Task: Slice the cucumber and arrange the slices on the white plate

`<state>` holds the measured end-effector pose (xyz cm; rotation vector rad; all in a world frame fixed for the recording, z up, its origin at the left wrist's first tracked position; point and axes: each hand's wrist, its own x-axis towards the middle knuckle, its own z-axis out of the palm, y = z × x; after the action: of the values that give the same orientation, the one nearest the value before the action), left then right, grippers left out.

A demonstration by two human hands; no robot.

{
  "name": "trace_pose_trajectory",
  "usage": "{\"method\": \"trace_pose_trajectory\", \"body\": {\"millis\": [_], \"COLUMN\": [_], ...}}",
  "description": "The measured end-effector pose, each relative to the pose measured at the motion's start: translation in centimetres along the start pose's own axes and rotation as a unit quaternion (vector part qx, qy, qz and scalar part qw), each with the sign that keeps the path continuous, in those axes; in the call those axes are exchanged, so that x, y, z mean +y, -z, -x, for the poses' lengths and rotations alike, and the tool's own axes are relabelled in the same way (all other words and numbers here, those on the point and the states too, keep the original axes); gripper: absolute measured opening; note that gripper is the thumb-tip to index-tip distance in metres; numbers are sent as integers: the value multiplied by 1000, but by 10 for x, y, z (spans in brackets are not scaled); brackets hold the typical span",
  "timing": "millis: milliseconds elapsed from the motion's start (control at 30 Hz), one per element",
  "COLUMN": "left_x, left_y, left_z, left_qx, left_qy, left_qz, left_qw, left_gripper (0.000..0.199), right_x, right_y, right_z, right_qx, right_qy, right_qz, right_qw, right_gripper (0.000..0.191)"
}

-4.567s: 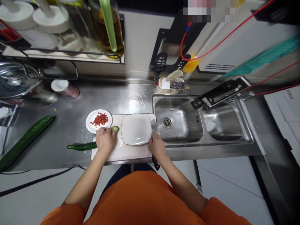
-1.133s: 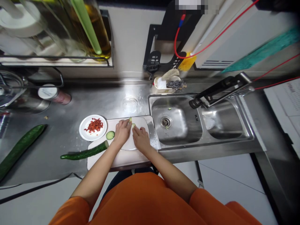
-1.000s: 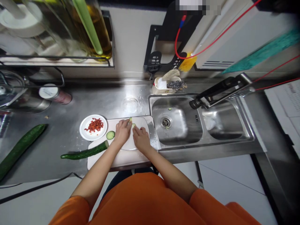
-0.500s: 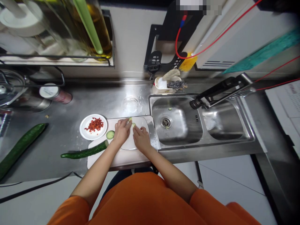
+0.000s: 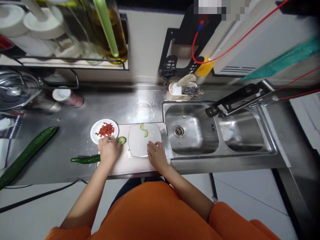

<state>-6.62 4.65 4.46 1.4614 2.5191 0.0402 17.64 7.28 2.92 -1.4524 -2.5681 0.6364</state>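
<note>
My left hand (image 5: 109, 150) is over the left end of the white cutting board (image 5: 135, 167). Its fingers bend over the near edge of a round white plate (image 5: 93, 128) of small red pieces (image 5: 106, 129), and its thumb side is by some cucumber slices (image 5: 121, 140); nothing shows in its grip. Under that hand runs a cut cucumber (image 5: 85, 160), its right end hidden. Fingers out, my right hand (image 5: 157, 154) rests at the right edge of a squarish white plate (image 5: 138, 145). Two half-round cucumber slices (image 5: 145, 133) lie toward this plate's far edge.
A broad blade (image 5: 167, 143) lies at the board's right end, beside the double sink (image 5: 192, 133) and its faucet (image 5: 240, 98). A whole cucumber (image 5: 30, 153) and a lidded can (image 5: 68, 97) stand left. A bottle rack (image 5: 75, 65) overhangs the back left.
My left hand has moved left from the squarish plate to the cucumber slices and the red pieces. My right hand has drawn back to the plate's right edge, uncovering the two half-round slices.
</note>
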Motion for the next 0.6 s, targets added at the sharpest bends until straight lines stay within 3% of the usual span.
{"method": "trace_pose_trajectory", "body": {"millis": [300,600], "left_x": [11,10], "left_y": [-4,-6], "left_z": [7,9], "left_qx": [-35,20], "left_qy": [55,85], "left_qz": [-29,16], "left_qw": [997,996], "left_gripper": [33,33], "right_x": [-6,-6], "right_y": [-3,-4], "right_z": [7,10], "right_qx": [-11,-11], "right_qy": [10,15], "right_qz": [12,8], "right_qw": [1000,1000], "right_gripper": [29,31]}}
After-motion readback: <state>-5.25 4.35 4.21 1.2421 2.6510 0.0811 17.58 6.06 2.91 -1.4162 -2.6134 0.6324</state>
